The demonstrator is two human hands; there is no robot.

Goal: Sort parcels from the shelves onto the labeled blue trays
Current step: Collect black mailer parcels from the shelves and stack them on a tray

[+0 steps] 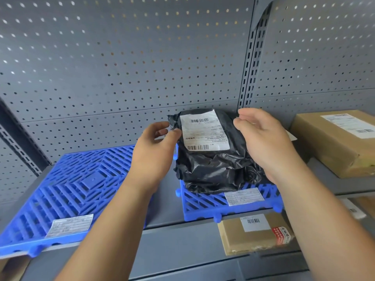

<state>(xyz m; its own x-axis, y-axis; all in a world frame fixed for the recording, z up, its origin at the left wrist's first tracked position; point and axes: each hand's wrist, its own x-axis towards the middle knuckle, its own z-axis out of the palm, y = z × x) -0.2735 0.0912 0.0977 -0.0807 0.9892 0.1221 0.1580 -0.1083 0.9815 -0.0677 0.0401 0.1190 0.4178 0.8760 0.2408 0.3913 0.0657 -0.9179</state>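
Head view: the black parcel (211,169) is a slack, crinkled poly bag held tipped up over the back half of the right blue tray (203,205), its white shipping label (204,132) facing the camera. The main risk, judging from this, is a mis-sort. There are 2 trays on the shelf (166,209), each with a paper tag at its front edge, and the left blue tray (67,185) lies just beside. If the shipping label is not checked against the tray tag (244,196), the bag could be set down on the wrong one. A 2nd risk is the film itself: it looks glossy and loose, so a hold on a mere corner could slide off or stretch the plastic. The contents could then sag and drop onto the tray's front edge or off the shelf.

The left grip (154,147) pinches the bag's upper left corner between thumb and fingertips. The right grip (263,142) curls round the upper right edge, thumb on the face, fingers behind, palm along the right side. So the parcel lies between the 2 grips, touching both, with its lower edge at the tray. Whether it rests there or hangs just clear cannot be told.
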